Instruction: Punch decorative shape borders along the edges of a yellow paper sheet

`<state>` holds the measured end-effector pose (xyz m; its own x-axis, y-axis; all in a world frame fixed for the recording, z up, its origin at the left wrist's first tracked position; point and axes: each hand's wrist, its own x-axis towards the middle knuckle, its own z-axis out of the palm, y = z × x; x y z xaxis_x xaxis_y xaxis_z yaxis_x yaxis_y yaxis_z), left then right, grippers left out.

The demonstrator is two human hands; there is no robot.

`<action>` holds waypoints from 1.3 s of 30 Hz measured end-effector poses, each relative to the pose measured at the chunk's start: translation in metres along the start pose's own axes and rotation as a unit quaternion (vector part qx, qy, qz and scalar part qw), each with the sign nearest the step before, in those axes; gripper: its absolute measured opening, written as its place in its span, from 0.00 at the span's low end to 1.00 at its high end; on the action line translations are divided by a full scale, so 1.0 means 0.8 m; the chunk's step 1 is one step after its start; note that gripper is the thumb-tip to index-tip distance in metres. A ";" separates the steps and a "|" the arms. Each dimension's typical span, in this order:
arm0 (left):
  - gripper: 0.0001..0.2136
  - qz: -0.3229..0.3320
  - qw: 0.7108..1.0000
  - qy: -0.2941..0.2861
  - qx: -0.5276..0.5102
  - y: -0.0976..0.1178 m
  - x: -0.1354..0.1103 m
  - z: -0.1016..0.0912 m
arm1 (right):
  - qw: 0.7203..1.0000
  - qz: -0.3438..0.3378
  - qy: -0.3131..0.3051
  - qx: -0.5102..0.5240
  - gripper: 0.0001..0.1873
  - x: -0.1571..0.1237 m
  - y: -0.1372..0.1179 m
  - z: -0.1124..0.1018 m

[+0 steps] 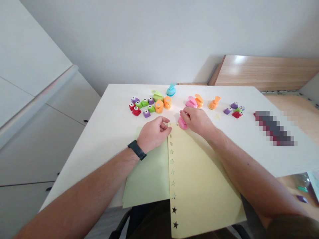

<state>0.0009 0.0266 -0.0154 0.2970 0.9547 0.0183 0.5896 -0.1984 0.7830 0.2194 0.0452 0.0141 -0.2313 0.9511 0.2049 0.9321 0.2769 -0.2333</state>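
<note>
1. Both forearms reach forward over a white table (104,149).
2. The left hand (153,134), loosely curled, rests on the top edge of a star-punched yellow paper sheet (199,179).
3. The right hand (196,121), closed, grips a pink craft punch (182,123) just above the sheet.

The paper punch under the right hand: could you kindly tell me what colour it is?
The paper punch is pink, best seen in the head view.

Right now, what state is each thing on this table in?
Left hand: curled, beside the yellow sheet's edge.
Right hand: holding the punch.
Pink craft punch: held at the yellow sheet's edge.
Yellow paper sheet: punched with a row of star holes.
Green paper sheet: partly under the yellow one.
</note>
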 end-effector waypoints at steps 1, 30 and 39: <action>0.14 0.000 1.000 0.000 0.000 0.000 0.000 0.000 | 1.000 0.000 -0.004 -0.003 0.22 0.000 0.000 0.000; 0.14 -0.006 1.000 0.000 0.002 0.004 -0.001 -0.001 | 0.998 0.020 -0.028 -0.056 0.24 0.006 -0.005 -0.002; 0.14 -0.007 1.000 -0.004 -0.003 0.004 -0.001 -0.002 | 0.996 0.023 -0.034 -0.073 0.24 0.021 -0.005 -0.001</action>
<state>0.0017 0.0259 -0.0118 0.2948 0.9556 0.0021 0.5887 -0.1833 0.7873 0.2123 0.0600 0.0194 -0.2012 0.9706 0.1317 0.9716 0.2148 -0.0988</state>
